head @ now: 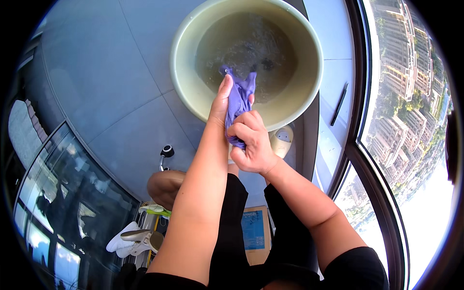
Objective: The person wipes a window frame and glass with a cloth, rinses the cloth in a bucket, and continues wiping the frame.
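A wet purple cloth (239, 92) is stretched between my two hands above the near part of a large pale green plastic basin (175, 69). My left hand (222, 98) holds the cloth's far part, its thumb on the left side and fingertips showing at the right edge. Nearer to me, my right hand (250, 139) is closed in a fist around the bunched near end. Cloudy, rippled water (250, 47) fills the bottom of the basin, and a small dark thing (267, 64) shows in it; I cannot tell what it is.
A pale yellow slipper (281, 146) is on the floor by the basin. A slim black object (339, 104) lies on the ledge beside the window. White shoes (125, 241) stand at the lower left, near a glass door (72, 203). A cardboard box (255, 232) sits below me.
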Tool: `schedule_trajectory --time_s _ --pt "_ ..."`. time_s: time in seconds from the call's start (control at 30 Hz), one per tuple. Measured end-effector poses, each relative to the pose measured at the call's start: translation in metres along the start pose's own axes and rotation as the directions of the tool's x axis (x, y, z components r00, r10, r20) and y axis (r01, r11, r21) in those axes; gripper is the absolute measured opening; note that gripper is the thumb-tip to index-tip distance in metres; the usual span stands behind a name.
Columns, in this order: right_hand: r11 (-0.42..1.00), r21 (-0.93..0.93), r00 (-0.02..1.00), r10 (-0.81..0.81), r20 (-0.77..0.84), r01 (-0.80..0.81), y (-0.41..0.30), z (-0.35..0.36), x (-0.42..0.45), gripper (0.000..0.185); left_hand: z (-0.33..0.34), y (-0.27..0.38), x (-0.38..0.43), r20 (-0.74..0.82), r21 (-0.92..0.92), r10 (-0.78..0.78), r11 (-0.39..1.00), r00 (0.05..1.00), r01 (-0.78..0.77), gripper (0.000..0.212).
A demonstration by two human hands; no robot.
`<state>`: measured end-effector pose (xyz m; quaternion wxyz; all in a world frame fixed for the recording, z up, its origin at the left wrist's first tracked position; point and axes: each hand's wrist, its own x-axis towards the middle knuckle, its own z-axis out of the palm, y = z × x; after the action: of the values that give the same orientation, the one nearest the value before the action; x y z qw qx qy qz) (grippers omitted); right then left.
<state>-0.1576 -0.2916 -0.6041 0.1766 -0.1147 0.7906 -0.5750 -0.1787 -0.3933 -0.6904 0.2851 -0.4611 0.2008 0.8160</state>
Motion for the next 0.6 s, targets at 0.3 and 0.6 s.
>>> schedule_trajectory --time_s 0.3,0.6 --pt "0.926 -0.376 0.962 -0.129 -0.239 0.031 0.046 0.021 0.029 0.024 -0.014 -0.016 0.007 -0.025 -0.088 0.140 0.986 0.990 -0.142 0.010" --pt "0.706 -0.443 0.821 0.372 -0.433 -0.553 0.150 -0.023 0.058 0.033 0.003 -0.023 -0.014 -0.244 -0.080 0.208 0.969 0.947 -0.234 0.066"
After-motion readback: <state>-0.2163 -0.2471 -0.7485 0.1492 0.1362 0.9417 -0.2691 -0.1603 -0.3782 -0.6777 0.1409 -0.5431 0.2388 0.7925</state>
